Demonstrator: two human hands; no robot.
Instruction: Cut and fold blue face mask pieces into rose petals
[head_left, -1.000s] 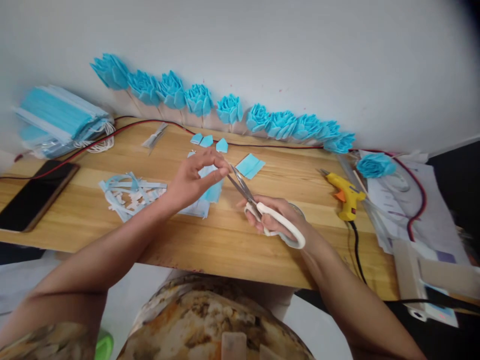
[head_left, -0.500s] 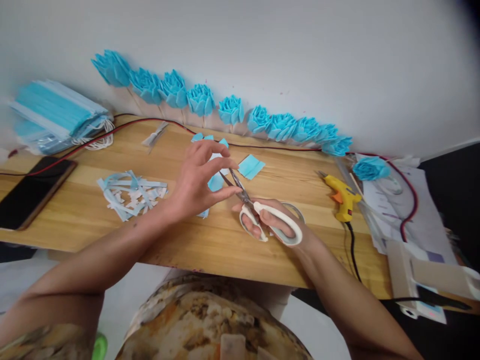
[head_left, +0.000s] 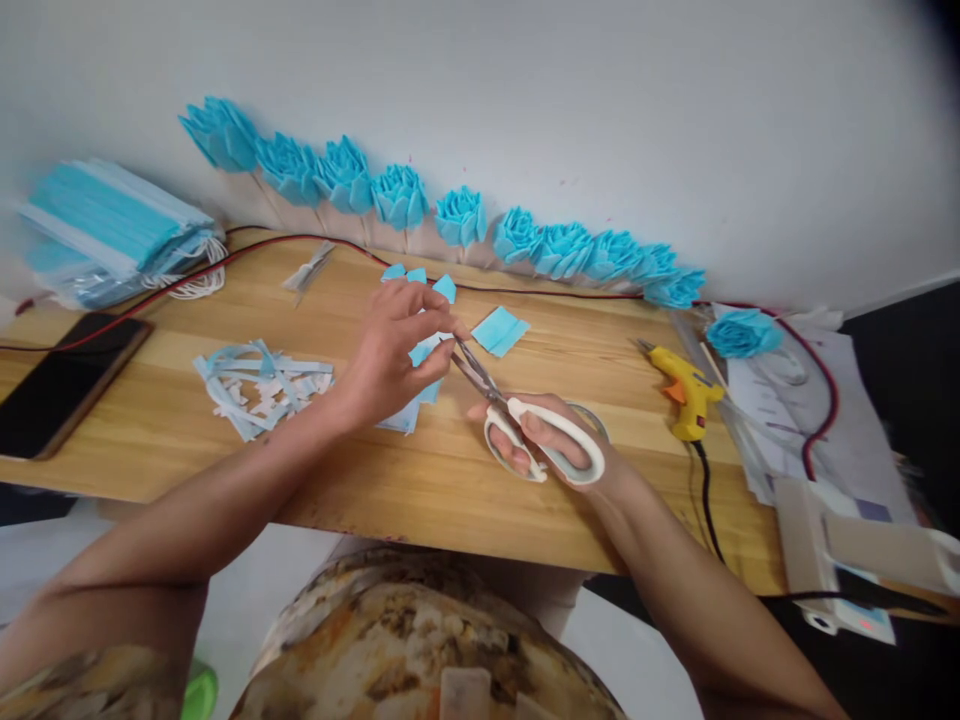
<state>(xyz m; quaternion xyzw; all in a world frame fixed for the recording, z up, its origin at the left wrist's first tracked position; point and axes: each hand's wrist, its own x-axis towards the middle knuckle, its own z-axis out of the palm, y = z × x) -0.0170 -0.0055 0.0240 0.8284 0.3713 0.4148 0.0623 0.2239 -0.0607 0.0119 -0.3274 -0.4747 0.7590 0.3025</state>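
Observation:
White-handled scissors [head_left: 474, 372] are in my right hand [head_left: 555, 435], its fingers through the loops and the blades pointing up and left. My left hand [head_left: 401, 350] has its thumb and forefinger brought close together at the blade tips. Anything small between those fingertips is hidden. Light-blue cut fabric pieces [head_left: 427, 390] lie on the wooden table under and behind my left hand, partly covered by it. Apart from them, right of my left hand, rests a blue square piece [head_left: 501, 331]. Small rounded blue pieces [head_left: 444, 288] sit just beyond my left fingers.
Blue fabric flowers [head_left: 461, 217] on sticks lean along the wall. Pale offcut strips [head_left: 259, 385], a phone [head_left: 71, 380] and a stack of blue masks [head_left: 120, 225] are at left. A yellow glue gun [head_left: 686, 390] and another blue flower [head_left: 742, 333] lie at right. A red-black cable [head_left: 345, 243] crosses behind.
My left hand has moved slightly left and its thumb and forefinger have drawn closer together. The scissor blades have closed somewhat. More of the blue pieces beneath shows.

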